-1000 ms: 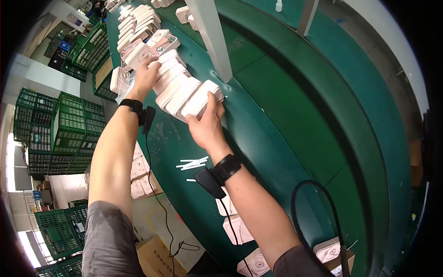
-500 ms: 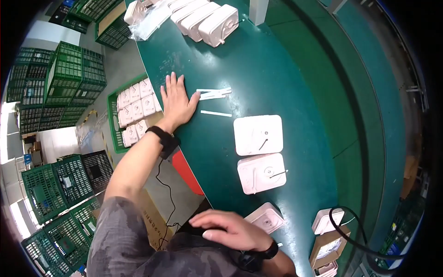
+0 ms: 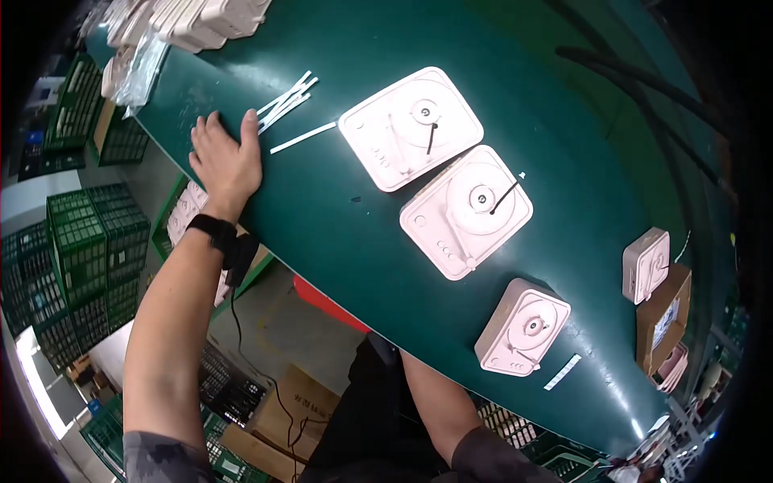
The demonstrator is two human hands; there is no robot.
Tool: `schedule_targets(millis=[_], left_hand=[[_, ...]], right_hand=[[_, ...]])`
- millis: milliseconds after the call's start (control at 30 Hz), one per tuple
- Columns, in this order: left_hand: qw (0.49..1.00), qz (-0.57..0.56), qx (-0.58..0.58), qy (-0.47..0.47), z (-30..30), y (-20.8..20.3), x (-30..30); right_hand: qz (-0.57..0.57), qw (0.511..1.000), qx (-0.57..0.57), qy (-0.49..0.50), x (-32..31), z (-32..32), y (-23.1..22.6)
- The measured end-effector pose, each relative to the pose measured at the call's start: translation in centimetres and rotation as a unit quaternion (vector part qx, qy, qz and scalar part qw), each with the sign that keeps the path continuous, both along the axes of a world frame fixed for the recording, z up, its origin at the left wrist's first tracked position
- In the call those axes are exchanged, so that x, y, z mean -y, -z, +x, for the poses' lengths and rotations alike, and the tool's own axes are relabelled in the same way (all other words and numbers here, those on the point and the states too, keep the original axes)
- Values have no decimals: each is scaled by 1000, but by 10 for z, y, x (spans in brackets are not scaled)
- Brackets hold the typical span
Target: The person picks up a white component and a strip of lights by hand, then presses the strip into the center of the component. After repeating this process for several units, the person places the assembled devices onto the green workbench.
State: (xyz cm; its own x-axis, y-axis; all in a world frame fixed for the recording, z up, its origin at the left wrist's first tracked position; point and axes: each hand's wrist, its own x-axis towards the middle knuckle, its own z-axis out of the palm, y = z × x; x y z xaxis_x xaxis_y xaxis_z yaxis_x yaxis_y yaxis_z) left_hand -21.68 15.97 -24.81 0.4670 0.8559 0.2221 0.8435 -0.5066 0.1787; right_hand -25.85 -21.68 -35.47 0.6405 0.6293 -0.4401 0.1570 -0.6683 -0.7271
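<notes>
My left hand [image 3: 227,161] lies flat on the green table with its fingers spread, holding nothing. Just beyond its thumb is a loose bunch of thin white strips [image 3: 288,100], and a single white strip [image 3: 303,138] lies apart to the right. Two pale pink housings shaped like record players, one farther [image 3: 378,129] and one nearer [image 3: 439,229], lie face up almost touching. Each has a short black wire at its round platter. Below the table's near edge my right forearm [image 3: 439,402] disappears; the right hand itself is hidden.
A smaller pink housing [image 3: 523,330] sits near the front edge beside a short white strip [image 3: 562,373]. At the right are another housing [image 3: 646,266] and an open cardboard box [image 3: 664,318]. More housings [image 3: 193,24] stand at the far left. Green crates [image 3: 93,233] are stacked on the floor.
The view has turned and shifted, so the table and housings appear higher and tilted. My left hand still rests flat by the strips. My right hand has dropped out of sight below the table edge.
</notes>
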Motion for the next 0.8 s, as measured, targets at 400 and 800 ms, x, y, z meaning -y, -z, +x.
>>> schedule_targets(millis=[400,800], left_hand=[[999,16,-26,15,-15,-3,-6],[1000,8,-10,25,-10,-4,-10]], right_hand=[[35,994,-5,102,-4,47,23],[117,992,27,45,-36,126,-16]])
